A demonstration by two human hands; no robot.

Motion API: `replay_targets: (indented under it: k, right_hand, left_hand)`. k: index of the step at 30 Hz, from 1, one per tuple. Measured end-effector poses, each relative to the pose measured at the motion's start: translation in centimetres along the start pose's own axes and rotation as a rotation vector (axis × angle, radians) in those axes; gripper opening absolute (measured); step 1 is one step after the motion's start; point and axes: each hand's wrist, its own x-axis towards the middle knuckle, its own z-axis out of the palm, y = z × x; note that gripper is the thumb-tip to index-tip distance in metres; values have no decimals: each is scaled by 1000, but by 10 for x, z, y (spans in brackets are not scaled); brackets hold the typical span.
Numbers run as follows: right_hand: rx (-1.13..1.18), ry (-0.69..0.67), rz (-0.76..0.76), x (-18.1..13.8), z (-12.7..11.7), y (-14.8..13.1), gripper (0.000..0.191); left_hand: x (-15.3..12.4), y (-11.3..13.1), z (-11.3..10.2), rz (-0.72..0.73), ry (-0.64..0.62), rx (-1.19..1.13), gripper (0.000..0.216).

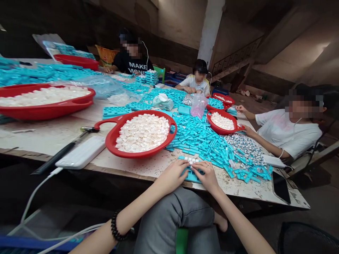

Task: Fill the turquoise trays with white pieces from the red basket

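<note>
Close Work at a Crowded Edge

The turquoise plastic tray (191, 176) lay at the near edge of the wooden table (47, 139), and a small group of white pieces (190, 160) sat on its top. Both hands were bent over it, close together, with the fingers curved downward. The left hand (172, 175) and the right hand (206, 176) touched at the fingertips' side, but I could not tell if they pinched a piece or only pressed. Behind the tray was a loose heap of turquoise strips (201, 141), and beside this stood a red heart-shaped basin (141, 134) full of white pieces. In my judgement, the tray could slip over the edge if pressed unevenly, because it lay so near. A careless sleeve or wrist could also knock the heap, and white pieces could then scatter.
</note>
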Motion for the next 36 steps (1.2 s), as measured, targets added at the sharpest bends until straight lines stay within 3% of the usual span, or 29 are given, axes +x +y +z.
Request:
replay_targets:
  k: [4,14,23,31,36]
  right_hand:
    - [-23,19,-64,-2,3,4,17]
    - [-81,-5,-156,-11,9,7,33]
    - [121,9,-42,-4,6,7,34]
    - [132,-42,-1,-5,5,6,50]
    - [158,-32,16,-5,4,8,51]
  left_hand:
    - [-5,3,7,93,-62,208,47]
    - [-3,9,23,179,-57,518,47]
    - [-5,11,55,71,9,485,63]
    - [-4,12,46,76,-26,521,56]
    - [-3,17,39,59,-56,464,53]
